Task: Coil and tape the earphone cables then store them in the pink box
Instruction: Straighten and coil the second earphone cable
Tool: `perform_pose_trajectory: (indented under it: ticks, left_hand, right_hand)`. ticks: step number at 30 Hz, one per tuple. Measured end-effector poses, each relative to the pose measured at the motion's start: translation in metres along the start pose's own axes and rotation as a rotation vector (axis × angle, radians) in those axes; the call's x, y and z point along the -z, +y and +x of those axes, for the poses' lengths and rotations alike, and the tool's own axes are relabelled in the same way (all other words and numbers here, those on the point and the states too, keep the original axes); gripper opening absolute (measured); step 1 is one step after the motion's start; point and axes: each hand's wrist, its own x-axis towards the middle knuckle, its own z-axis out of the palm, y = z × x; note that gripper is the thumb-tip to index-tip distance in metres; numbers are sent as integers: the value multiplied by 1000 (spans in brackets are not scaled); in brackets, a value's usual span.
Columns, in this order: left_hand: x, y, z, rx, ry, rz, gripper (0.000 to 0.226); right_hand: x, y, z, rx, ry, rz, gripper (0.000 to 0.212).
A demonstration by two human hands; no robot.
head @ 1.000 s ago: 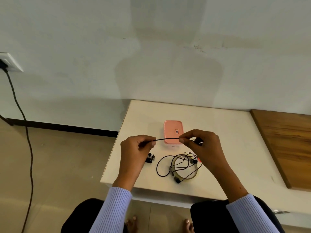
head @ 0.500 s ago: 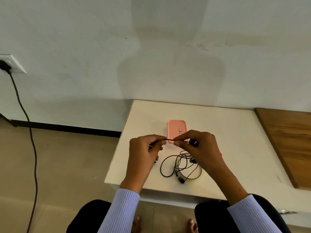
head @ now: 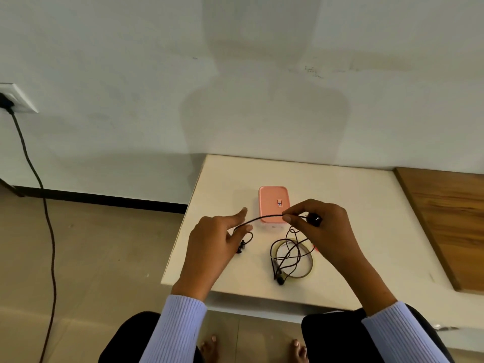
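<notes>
Fingers of the right hand [head: 324, 231] are curled, with thumb and forefinger pinching a thin black earphone cable [head: 258, 220] just in front of the pink box [head: 273, 203]; a small black block [head: 314, 220] on the cable shows behind those fingertips. From the pinch the cable arcs leftward to the left hand [head: 214, 244], whose forefinger points straight out and whose other fingers are only loosely bent; the cable lies across them, and it is unclear whether they press it or merely support it. Below that hand a short loop hangs down to the earbuds [head: 240, 247], which sit at the table's [head: 366, 195] surface. The cable's remainder lies in a loose tangle across a roll of clear tape [head: 293, 259] near the front edge. The pink box sits lid-on, further back on the table.

Judging the risks: with the left hand so relaxed, the cable could slip off and undo any coil being started. Pulling the strand could also drag the tangle tighter, or tug the tape roll toward the edge, since the cable is draped through it
</notes>
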Motion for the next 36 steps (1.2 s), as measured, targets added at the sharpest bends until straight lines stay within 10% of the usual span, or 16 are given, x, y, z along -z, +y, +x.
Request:
perform_pose_trajectory:
  ticks: [4,11,23,30,36]
  left_hand:
    - [-8,8,2,-117,-16,281,60]
    - [-24,17,5,-233,97,107,18]
    - [2,-8,9,-20,254,-130,13]
    - [-2,4,2,-72,110,175,57]
    - [-24,20,4,-246,95,50,25]
  right_hand:
    - [-10,0,0,52,-6,-56,8]
    - [-20,-4,-2,141,-29,-49,9]
    - [6,16,5,-50,-19,23,17]
    - [-1,8,4,-41,-17,21,16]
    - [-17,-3,0,73,-60,22,14]
